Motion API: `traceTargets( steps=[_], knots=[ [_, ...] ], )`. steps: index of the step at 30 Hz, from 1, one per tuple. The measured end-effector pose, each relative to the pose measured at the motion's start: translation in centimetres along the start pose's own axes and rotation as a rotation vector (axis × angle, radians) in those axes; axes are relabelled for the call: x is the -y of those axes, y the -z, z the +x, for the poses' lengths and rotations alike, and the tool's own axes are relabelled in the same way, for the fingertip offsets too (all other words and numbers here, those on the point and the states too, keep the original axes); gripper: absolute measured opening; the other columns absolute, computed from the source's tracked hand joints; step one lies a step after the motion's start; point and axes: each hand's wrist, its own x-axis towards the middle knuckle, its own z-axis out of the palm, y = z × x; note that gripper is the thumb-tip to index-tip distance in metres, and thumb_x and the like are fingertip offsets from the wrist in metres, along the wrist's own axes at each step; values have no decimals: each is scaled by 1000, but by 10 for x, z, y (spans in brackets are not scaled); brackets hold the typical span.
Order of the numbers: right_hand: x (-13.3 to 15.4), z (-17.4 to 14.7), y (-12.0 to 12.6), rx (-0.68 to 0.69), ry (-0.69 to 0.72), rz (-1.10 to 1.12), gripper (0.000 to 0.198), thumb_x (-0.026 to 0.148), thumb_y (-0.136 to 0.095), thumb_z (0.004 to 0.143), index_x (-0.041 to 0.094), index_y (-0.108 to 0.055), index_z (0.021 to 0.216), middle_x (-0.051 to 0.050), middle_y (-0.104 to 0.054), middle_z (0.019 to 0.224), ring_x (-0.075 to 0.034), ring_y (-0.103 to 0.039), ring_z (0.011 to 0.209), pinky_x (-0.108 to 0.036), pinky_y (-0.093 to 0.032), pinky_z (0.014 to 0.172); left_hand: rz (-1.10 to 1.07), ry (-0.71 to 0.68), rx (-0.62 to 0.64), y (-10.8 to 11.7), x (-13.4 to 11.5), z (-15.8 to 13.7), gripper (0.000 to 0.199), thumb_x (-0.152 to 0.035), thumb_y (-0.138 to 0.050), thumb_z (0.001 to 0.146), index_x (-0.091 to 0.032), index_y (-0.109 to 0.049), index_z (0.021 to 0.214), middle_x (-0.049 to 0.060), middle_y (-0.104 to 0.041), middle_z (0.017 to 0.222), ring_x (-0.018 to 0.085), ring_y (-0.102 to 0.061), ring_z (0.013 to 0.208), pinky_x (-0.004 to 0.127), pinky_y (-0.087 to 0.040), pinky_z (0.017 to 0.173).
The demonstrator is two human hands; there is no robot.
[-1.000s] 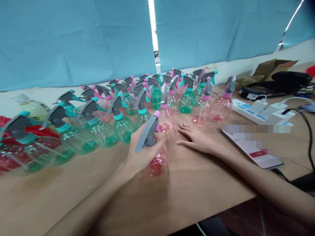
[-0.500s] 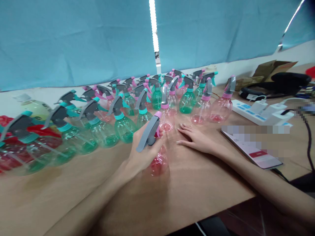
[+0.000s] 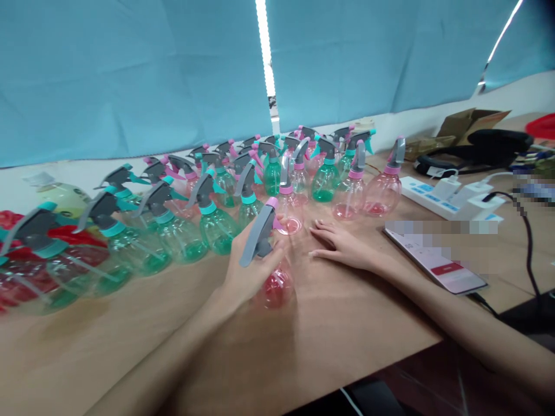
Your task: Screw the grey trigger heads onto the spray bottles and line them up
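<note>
My left hand [image 3: 251, 260] is wrapped round the neck of a pink spray bottle [image 3: 277, 286] with a grey and pink trigger head. The bottle stands nearly upright at the middle of the table, and the hand hides its collar and part of its trigger. My right hand [image 3: 340, 245] lies on the tabletop to the right of that bottle, fingers stretched out, holding nothing. Just beyond the hands stands another pink spray bottle [image 3: 289, 212]. A green spray bottle [image 3: 219, 228] is to the left of my left hand, in a row of similar ones.
Several pink and green spray bottles fill the back of the brown table [image 3: 347, 323]. At right lie a phone [image 3: 437, 260], a white power strip [image 3: 429, 193] with chargers, black headphones [image 3: 489, 147] and a cardboard box [image 3: 468, 124]. A yellowish jug [image 3: 60, 196] stands at left.
The view has shifted slightly, so the scene sits a little further left on the right side. My left hand keeps hold of the pink spray bottle; my right hand stays resting on the table.
</note>
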Motion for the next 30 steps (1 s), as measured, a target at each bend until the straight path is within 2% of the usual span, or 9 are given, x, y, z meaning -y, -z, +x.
traceTargets(
  steps=[5,10,14,17,20,25,28,30],
  knots=[
    [16,-8,16,-22,-19,175,65,57,-57,84,19,-48,137,-13,-51,141,-28,-46,131,-48,-38,107,35,-54,-30,-7,2,2,21,-27,-64,81,-21,-61,102,-2,-59,72,17,-60,66,34,-53,72],
    [46,-29,30,-39,51,322,68,53,-64,80,22,-44,138,-9,-57,135,-26,-55,121,-44,-45,100,16,-91,-8,-24,3,12,22,-27,-64,83,-22,-61,103,-1,-60,74,20,-64,80,34,-53,73],
    [65,-41,41,-84,114,354,68,53,-66,79,28,-42,137,-8,-56,135,-27,-54,122,-45,-45,99,-26,-113,17,-46,5,24,31,-27,-65,83,-22,-58,113,1,-64,88,18,-64,79,33,-54,73],
    [73,-45,53,-136,125,348,70,49,-67,79,27,-39,138,-8,-54,136,-28,-49,127,-46,-42,102,-12,-138,7,-66,4,32,34,-28,-67,82,-23,-58,114,0,-63,86,17,-63,78,33,-53,74],
    [72,-46,61,-231,86,322,75,43,-70,76,25,-35,140,-11,-50,138,-29,-45,130,-48,-38,106,-12,-148,1,-85,0,40,29,-28,-69,82,-23,-58,108,0,-63,86,18,-63,80,34,-52,75],
    [52,-44,58,-309,-28,372,64,45,-72,73,21,-45,126,-11,-60,123,-30,-58,114,-45,-49,90,-37,-145,42,-108,-15,56,25,-25,-67,83,-23,-56,105,2,-62,94,20,-62,86,37,-51,80],
    [36,-37,57,-286,-66,355,54,43,-72,73,21,-49,118,-10,-62,118,-28,-61,107,-41,-50,85,9,-117,74,-112,-19,67,35,-24,-71,78,-23,-55,110,4,-62,102,22,-61,91,39,-50,82],
    [26,-29,58,-281,-99,302,55,39,-71,73,21,-48,119,-11,-61,121,-28,-62,106,-41,-50,84,5,-105,111,-109,-16,71,47,-24,-73,75,-22,-52,118,7,-59,117,25,-59,104,42,-47,91]
  ],
)
